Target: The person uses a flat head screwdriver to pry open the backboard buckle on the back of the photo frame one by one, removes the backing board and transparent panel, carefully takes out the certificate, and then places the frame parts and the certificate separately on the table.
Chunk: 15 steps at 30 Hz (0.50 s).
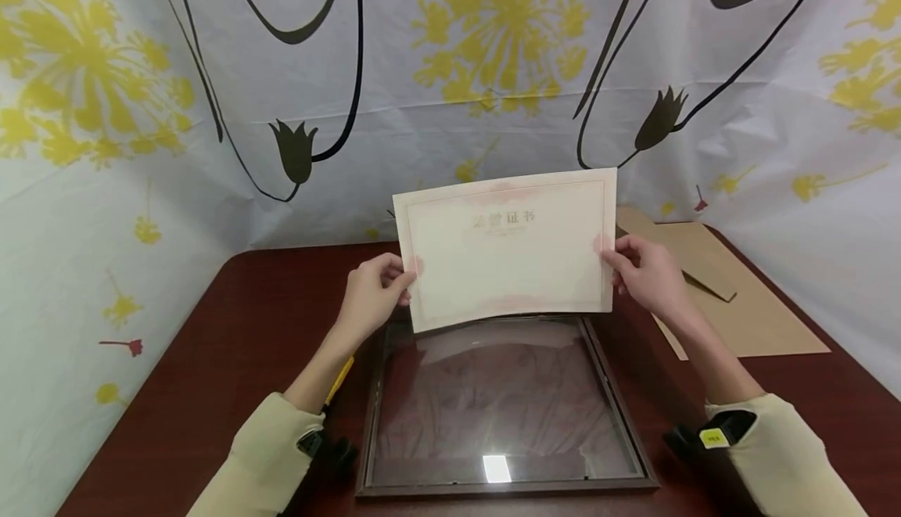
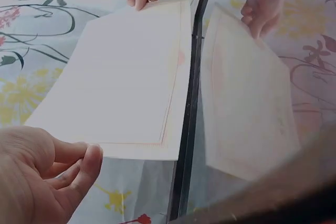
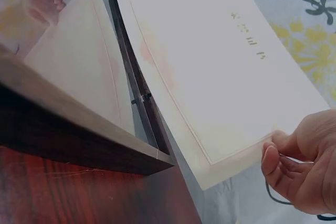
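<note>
A cream certificate with a thin printed border and gold lettering is held up by its two short sides. My left hand pinches the left edge between thumb and fingers; my right hand pinches the right edge the same way. Below it a dark picture frame lies on the table, its glass reflecting a bright light. The certificate's lower edge overlaps the frame's far side in the head view. In the left wrist view the glass mirrors the certificate and a hand.
At the right, a brown backing board with a fold-out stand lies on the dark red table. Something yellow shows beside the left forearm. Patterned cloth hangs behind and along both sides of the table.
</note>
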### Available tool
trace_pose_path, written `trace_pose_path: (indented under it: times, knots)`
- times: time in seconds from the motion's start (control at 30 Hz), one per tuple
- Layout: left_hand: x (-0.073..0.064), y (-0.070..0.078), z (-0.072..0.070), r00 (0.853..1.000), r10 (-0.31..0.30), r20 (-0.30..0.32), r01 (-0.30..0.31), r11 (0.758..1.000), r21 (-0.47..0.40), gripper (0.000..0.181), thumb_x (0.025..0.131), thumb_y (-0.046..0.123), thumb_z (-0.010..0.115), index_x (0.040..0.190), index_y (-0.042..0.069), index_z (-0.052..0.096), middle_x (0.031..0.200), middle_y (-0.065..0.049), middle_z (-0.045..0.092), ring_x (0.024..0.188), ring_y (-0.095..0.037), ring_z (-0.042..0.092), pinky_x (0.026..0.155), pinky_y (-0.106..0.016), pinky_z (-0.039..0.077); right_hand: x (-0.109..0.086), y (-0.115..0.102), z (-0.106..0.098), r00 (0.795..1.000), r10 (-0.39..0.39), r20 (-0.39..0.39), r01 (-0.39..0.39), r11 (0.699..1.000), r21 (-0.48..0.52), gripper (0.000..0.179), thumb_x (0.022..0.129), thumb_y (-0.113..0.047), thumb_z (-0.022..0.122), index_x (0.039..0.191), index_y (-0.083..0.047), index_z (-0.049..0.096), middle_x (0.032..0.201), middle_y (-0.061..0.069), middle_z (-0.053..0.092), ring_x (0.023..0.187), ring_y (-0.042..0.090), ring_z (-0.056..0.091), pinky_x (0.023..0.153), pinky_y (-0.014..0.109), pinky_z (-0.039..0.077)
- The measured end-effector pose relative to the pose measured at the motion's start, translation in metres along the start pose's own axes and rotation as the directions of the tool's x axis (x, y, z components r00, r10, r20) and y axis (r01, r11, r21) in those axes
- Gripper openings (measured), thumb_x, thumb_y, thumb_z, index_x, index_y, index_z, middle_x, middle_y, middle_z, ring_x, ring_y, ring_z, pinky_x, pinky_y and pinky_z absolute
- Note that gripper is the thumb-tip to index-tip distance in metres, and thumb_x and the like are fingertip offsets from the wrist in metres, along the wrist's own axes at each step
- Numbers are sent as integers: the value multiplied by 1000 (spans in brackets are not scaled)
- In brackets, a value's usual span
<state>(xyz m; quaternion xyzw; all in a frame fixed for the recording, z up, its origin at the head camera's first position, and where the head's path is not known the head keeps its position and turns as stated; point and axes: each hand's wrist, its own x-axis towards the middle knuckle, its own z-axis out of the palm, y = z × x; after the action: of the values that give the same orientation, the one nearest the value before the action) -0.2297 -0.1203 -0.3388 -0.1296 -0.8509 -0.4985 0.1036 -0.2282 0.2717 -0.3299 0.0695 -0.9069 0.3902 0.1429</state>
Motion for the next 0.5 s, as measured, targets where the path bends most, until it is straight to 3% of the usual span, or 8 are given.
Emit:
trace_pose_path:
  times: [0.13, 0.27, 0.5]
  knots:
    - [11, 0, 7, 999, 12, -34, -12, 1000, -2, 13, 97, 9, 68, 101, -3, 69, 85, -15, 69, 65, -20, 70, 66, -41, 60, 6, 5, 2, 999, 5, -48, -3, 999, 48, 32, 105, -21, 57, 109, 11, 61, 80, 21, 64, 55, 12, 58, 50, 26, 50]
    - [20, 0, 14, 999, 7, -47, -8, 1000, -26, 14, 98, 8, 67, 104, -5, 68, 89, -17, 69, 70, -25, 71, 71, -45, 60, 12, 11, 2, 996, 15, -88, -9, 997, 71, 33, 105, -19, 57, 109, 13, 61, 84, 24, 65, 58, 15, 63, 53, 23, 53]
    - [35, 1, 25, 999, -20, -33, 20, 1000, -19, 14, 99, 9, 66, 103, -4, 68, 91, -17, 70, 79, -33, 73, 69, -32, 58, 17, 26, 3, 993, 46, -104, -36, 995, 97, 31, 105, -16, 55, 109, 14, 59, 82, 23, 64, 59, 14, 64, 53, 21, 53]
